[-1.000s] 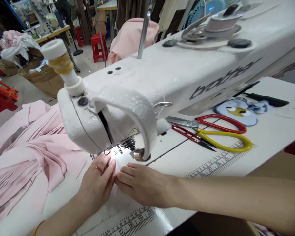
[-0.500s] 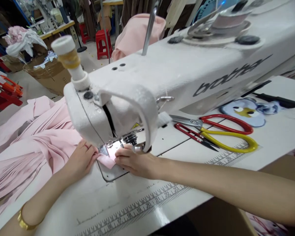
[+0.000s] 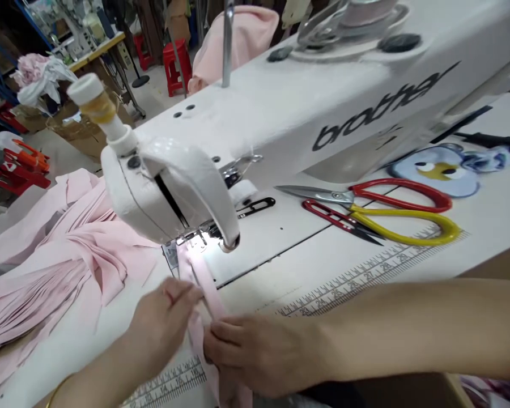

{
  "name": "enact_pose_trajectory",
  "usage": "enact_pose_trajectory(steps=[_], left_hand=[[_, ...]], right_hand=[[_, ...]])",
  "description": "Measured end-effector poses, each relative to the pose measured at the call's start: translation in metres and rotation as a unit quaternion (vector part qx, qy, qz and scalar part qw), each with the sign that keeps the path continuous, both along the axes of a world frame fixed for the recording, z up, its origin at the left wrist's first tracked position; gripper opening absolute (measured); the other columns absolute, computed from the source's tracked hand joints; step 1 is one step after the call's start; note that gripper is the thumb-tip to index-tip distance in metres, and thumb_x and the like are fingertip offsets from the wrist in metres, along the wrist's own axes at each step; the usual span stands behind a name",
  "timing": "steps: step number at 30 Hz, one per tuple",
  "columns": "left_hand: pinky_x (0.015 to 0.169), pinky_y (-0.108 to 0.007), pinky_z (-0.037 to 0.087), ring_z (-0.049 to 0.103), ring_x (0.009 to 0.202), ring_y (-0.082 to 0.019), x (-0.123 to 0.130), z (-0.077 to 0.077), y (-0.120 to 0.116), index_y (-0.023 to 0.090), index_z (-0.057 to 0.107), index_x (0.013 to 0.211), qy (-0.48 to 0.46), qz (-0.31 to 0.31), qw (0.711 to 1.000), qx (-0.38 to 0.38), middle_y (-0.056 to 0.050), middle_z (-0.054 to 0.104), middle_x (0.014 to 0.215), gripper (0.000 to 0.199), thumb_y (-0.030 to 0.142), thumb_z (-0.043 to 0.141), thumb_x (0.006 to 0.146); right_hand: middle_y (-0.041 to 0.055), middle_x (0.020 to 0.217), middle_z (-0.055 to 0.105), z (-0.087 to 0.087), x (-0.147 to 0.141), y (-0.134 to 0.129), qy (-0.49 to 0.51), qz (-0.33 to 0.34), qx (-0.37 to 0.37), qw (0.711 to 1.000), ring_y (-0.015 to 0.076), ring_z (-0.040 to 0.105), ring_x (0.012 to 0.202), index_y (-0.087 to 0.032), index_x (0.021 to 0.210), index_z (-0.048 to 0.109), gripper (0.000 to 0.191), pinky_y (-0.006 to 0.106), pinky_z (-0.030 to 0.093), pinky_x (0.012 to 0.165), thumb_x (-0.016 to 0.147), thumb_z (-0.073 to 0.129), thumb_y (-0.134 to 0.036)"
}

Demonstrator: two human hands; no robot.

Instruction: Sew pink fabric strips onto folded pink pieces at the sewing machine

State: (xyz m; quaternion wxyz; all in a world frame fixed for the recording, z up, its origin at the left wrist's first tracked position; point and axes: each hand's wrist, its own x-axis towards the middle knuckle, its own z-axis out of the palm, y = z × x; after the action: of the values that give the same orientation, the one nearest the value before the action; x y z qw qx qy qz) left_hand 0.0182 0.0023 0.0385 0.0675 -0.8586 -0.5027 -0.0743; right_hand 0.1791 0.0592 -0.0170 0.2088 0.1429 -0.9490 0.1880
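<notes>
A pink fabric strip runs from under the lit presser foot of the white sewing machine toward the table's front edge. My left hand pinches the strip along its left side, thumb against the fingers. Just to the right and lower, my right hand is closed around the same fabric, whose end hangs down past it. Left of the machine head lies a heap of pink fabric pieces, apart from both hands.
Scissors with red and yellow handles and red thread snips lie right of the needle. Beyond them is a blue patch with eyes. A printed ruler follows the table's front edge. Red stools stand on the floor behind.
Both hands have drawn back from the presser foot toward the front edge, and a longer stretch of pink strip now shows between foot and hands. The view has shifted slightly.
</notes>
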Motion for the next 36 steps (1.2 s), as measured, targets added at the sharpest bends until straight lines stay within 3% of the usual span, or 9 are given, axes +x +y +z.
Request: enact_pose_trajectory(steps=[2, 4, 7, 12, 17, 22, 30, 36], left_hand=[[0.056, -0.025, 0.052, 0.061, 0.07, -0.018, -0.01, -0.011, 0.016, 0.009, 0.061, 0.088, 0.026, 0.031, 0.999, 0.024, -0.01, 0.064, 0.078, 0.032, 0.011, 0.029, 0.089], [0.051, -0.026, 0.052, 0.061, 0.068, -0.019, -0.013, -0.021, 0.025, 0.007, 0.059, 0.09, 0.057, 0.039, 0.996, 0.053, -0.012, 0.063, 0.077, 0.027, 0.005, 0.032, 0.087], [0.05, -0.027, 0.051, 0.06, 0.067, -0.02, -0.012, -0.028, 0.028, 0.006, 0.057, 0.091, 0.081, -0.001, 0.994, 0.075, -0.012, 0.062, 0.074, 0.022, 0.001, 0.037, 0.084], [0.063, -0.035, 0.053, 0.06, 0.08, -0.024, -0.013, -0.023, 0.027, 0.004, 0.055, 0.097, 0.082, -0.055, 0.995, 0.026, -0.015, 0.063, 0.085, 0.023, 0.001, 0.037, 0.083], [0.068, -0.035, 0.053, 0.06, 0.086, -0.025, -0.016, -0.028, 0.028, 0.008, 0.057, 0.097, 0.086, -0.067, 0.993, 0.038, -0.014, 0.064, 0.092, 0.025, 0.001, 0.038, 0.083], [0.079, -0.037, 0.053, 0.059, 0.097, -0.025, -0.016, -0.031, 0.024, 0.013, 0.055, 0.109, 0.02, -0.028, 0.999, 0.002, -0.014, 0.062, 0.103, 0.029, 0.006, 0.038, 0.086], [0.078, -0.036, 0.055, 0.06, 0.097, -0.026, -0.014, -0.031, 0.017, 0.007, 0.056, 0.104, -0.008, 0.008, 1.0, 0.015, -0.018, 0.064, 0.096, 0.023, 0.02, 0.044, 0.089], [0.079, -0.041, 0.053, 0.058, 0.096, -0.029, -0.018, -0.033, 0.016, 0.004, 0.055, 0.106, -0.02, 0.016, 0.999, -0.021, -0.019, 0.061, 0.1, 0.026, 0.02, 0.046, 0.088]], right_hand=[[0.0105, 0.102, 0.058, 0.002, 0.007, 0.0, -0.001, 0.0, 0.006, 1.0, 0.0202, 0.049, 0.085, -0.014, 0.069, 0.064, 0.014, 0.027, 0.043, 0.072, 0.078, 0.058, -0.023], [0.0121, 0.094, 0.059, 0.004, 0.011, 0.002, -0.007, -0.021, -0.001, 1.0, 0.0205, 0.05, 0.079, -0.012, 0.069, 0.064, 0.014, 0.028, 0.043, 0.067, 0.078, 0.056, -0.019], [0.0094, 0.079, 0.059, 0.005, 0.013, 0.004, -0.018, -0.031, -0.025, 0.999, 0.0176, 0.048, 0.066, -0.013, 0.066, 0.062, 0.016, 0.027, 0.039, 0.054, 0.079, 0.053, -0.017], [0.0054, 0.078, 0.059, 0.002, 0.011, -0.002, 0.017, -0.006, -0.063, 0.998, 0.0167, 0.048, 0.067, -0.016, 0.061, 0.057, 0.022, 0.027, 0.037, 0.053, 0.082, 0.052, -0.02], [0.0023, 0.073, 0.057, 0.002, 0.011, -0.003, 0.005, -0.005, -0.081, 0.997, 0.0142, 0.045, 0.064, -0.017, 0.058, 0.052, 0.026, 0.027, 0.035, 0.052, 0.083, 0.053, -0.023], [0.0017, 0.074, 0.057, 0.002, 0.012, 0.0, -0.013, 0.004, -0.078, 0.997, 0.0143, 0.044, 0.063, -0.018, 0.061, 0.052, 0.02, 0.027, 0.034, 0.052, 0.079, 0.057, -0.024], [0.0039, 0.074, 0.056, 0.009, 0.011, 0.004, -0.016, -0.011, -0.03, 0.999, 0.0161, 0.044, 0.063, -0.014, 0.069, 0.059, 0.009, 0.029, 0.035, 0.053, 0.077, 0.057, -0.019], [0.0089, 0.081, 0.06, 0.008, 0.007, 0.012, 0.028, -0.041, 0.013, 0.999, 0.0196, 0.052, 0.071, -0.012, 0.075, 0.063, 0.021, 0.032, 0.041, 0.063, 0.082, 0.044, -0.012]])
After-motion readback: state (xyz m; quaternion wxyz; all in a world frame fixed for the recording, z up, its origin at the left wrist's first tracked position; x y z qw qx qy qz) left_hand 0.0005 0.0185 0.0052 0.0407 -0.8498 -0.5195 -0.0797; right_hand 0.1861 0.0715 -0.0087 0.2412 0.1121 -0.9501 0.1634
